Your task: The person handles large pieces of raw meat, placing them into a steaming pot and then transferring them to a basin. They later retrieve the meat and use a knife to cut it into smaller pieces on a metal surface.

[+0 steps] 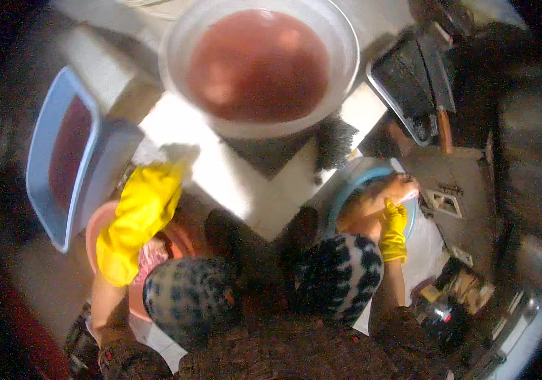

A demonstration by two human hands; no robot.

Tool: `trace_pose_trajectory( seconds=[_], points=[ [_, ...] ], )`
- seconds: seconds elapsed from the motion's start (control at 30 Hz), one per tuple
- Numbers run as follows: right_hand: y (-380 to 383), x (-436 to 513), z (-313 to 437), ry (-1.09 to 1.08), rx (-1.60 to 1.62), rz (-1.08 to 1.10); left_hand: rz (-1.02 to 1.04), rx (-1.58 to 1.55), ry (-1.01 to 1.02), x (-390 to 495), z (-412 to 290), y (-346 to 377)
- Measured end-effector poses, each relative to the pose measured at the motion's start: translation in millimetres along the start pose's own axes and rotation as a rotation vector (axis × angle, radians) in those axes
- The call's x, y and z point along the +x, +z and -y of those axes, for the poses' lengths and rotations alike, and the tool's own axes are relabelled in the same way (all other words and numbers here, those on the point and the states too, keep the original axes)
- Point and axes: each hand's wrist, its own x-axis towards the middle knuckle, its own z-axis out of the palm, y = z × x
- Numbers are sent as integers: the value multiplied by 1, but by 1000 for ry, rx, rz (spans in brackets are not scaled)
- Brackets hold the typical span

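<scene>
My left hand, in a loose yellow rubber glove, reaches over a pink plastic tub. Motion blurs its fingers, and whether they hold anything is unclear. Pinkish, meat-like pieces show in this tub beside the glove. On the other side, my right hand wears a matching glove. Its fingers grip a skin-coloured piece that looks like raw meat, too blurred to name exactly. That piece is over a blue round basin, and my knee hides the near part.
Ahead stands a large pale basin of reddish liquid. A blue rectangular tub, also with dark red liquid, is at left. At right are a dustpan-like black container and a dark brush-like thing. My patterned knees stand between the tubs.
</scene>
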Motion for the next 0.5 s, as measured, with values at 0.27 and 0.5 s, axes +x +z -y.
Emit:
trace_pose_trajectory(
  seconds=[0.27,0.5],
  points=[
    [-59,-45,-57,-35,-368,155,-669,-277,-574,-239,-5,-18],
    [-93,-32,-21,-241,-463,149,-1014,-644,-1098,-429,20,64]
  ],
)
